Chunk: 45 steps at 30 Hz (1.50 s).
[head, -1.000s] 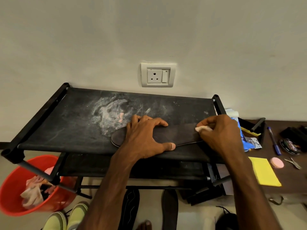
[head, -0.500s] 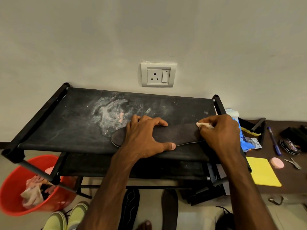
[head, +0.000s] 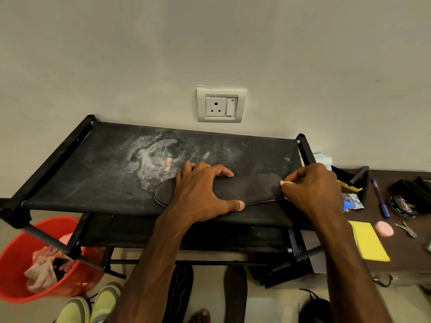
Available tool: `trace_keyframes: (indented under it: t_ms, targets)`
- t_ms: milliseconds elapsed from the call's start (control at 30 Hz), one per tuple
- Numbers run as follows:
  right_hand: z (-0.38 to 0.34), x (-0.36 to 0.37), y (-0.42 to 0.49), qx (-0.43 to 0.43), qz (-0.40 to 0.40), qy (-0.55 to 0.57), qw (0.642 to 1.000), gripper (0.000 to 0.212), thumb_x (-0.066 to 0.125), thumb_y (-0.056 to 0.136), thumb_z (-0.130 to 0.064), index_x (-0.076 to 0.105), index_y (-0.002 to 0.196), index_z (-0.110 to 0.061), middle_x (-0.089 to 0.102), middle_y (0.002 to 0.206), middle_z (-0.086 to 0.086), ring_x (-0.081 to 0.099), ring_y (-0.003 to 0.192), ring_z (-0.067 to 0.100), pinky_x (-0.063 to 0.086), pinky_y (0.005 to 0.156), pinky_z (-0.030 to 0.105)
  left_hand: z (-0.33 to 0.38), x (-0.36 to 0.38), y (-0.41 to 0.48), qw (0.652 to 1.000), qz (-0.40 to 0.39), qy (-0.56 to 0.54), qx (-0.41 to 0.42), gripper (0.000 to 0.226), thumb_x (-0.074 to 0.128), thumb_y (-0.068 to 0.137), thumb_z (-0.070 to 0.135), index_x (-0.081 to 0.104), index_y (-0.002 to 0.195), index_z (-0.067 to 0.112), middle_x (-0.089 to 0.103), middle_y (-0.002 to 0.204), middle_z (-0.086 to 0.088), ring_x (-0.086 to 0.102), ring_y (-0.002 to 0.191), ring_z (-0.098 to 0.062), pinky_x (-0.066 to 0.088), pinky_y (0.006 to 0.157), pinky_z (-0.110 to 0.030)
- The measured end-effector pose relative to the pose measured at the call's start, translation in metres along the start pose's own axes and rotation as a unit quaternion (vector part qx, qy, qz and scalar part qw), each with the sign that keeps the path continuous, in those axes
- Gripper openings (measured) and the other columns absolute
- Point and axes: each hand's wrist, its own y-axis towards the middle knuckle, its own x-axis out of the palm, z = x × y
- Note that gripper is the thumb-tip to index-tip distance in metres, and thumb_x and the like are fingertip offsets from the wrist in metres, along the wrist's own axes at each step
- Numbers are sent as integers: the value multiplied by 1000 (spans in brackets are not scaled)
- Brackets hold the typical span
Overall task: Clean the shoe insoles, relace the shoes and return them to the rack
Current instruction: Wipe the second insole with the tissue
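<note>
Only the right hand (head: 312, 190) has shifted since the earlier frames, and only slightly: the small white piece (head: 286, 183) pinched in its fingertips sits a touch lower against the right end of the dark insole (head: 251, 187) than half a second ago, while the left hand (head: 200, 194) has kept its place. That left hand lies spread over the middle of the insole and presses it down with its fingers on the far edge and the thumb stretched along the near edge, grasping nothing. The insole lies flat and lengthwise near the front edge of the black rack (head: 93, 173), on its top fabric shelf, which carries a pale dusty smear to the left of the hands. A wall socket (head: 221, 104) sits above the rack. Below left stands a red bucket (head: 14, 264) with crumpled cloths (head: 42, 271) inside, and beside it a pair of yellow-green shoes (head: 93, 306). Two more dark insoles (head: 179, 292) lie on the floor under the arms. To the right, a brown table (head: 408, 248) bears a yellow pad (head: 369, 241), a pink round piece (head: 384, 228), a blue pen (head: 380, 198), a polish tin (head: 402, 206) and a brush (head: 349, 180)
</note>
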Motion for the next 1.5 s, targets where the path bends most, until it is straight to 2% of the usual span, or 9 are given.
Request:
trace_keyframes:
  t_ms: [233, 433, 667, 833, 967, 1133, 1300, 1400, 1500]
  targets:
    - [-8, -6, -6, -27, -31, -38, 998, 9, 75, 81, -18, 78, 81, -10, 71, 75, 10, 66, 76, 25, 57, 73, 37, -2, 2, 1, 1000, 1, 3, -1, 73, 78, 59, 77, 57, 124, 52, 52, 124, 19, 32, 125, -17, 27, 108, -37]
    - [-17, -9, -12, -43, -84, -64, 993, 16, 75, 78, -23, 73, 84, -9, 70, 88, 13, 67, 85, 28, 60, 81, 48, -2, 1, 1, 1000, 0, 3, -1, 73, 77, 58, 78, 57, 123, 52, 51, 125, 19, 31, 125, -16, 28, 110, -41]
    - [-31, -1, -19, -105, -118, -12, 987, 8, 77, 79, -25, 76, 71, -24, 71, 70, -7, 69, 71, 12, 59, 69, 32, 0, 1, 1, 1000, -2, 14, 5, 73, 76, 60, 79, 56, 125, 51, 50, 124, 18, 31, 123, -16, 27, 108, -39]
    - [-15, 8, -7, -47, -14, 95, 994, 5, 75, 79, -27, 76, 75, -28, 73, 71, -8, 71, 75, 16, 62, 78, 42, 0, 0, 0, 1000, -3, 5, 8, 70, 76, 62, 76, 57, 124, 51, 50, 123, 18, 31, 123, -16, 26, 107, -38]
    - [-12, 8, -8, -37, 48, 69, 996, 12, 69, 81, -16, 78, 85, -23, 74, 78, 1, 70, 77, 23, 61, 78, 44, -1, 0, 0, 1000, -4, 7, 7, 69, 76, 62, 76, 57, 124, 52, 50, 124, 17, 30, 123, -16, 25, 109, -39]
    - [-38, 26, -23, -125, -8, 25, 992, 16, 70, 79, -14, 80, 87, -23, 75, 81, 1, 71, 77, 24, 59, 72, 35, 0, 1, 0, 1000, -3, 18, 7, 70, 76, 62, 76, 57, 124, 51, 49, 124, 17, 29, 123, -17, 24, 105, -36]
    - [-58, 39, -33, -236, -126, 81, 960, 16, 74, 83, -22, 82, 93, -30, 78, 82, -6, 72, 75, 10, 60, 73, 33, 1, -1, 3, 1000, -10, 15, 9, 63, 78, 68, 62, 56, 126, 51, 52, 125, 13, 31, 125, -21, 21, 97, -33]
    - [-45, 31, -23, -203, -102, 85, 970, 12, 78, 81, -35, 81, 93, -37, 76, 78, -11, 71, 73, 5, 61, 72, 33, -1, -1, 1, 1000, -12, 21, 10, 68, 77, 62, 75, 56, 124, 54, 50, 123, 16, 30, 121, -18, 26, 102, -36]
    - [-22, 17, -8, -128, -30, 53, 990, 10, 77, 82, -33, 80, 91, -36, 77, 83, -11, 72, 81, 10, 61, 78, 38, -2, 1, 1, 1000, -4, 10, 8, 70, 76, 61, 78, 57, 124, 53, 51, 125, 18, 30, 122, -16, 25, 106, -37]
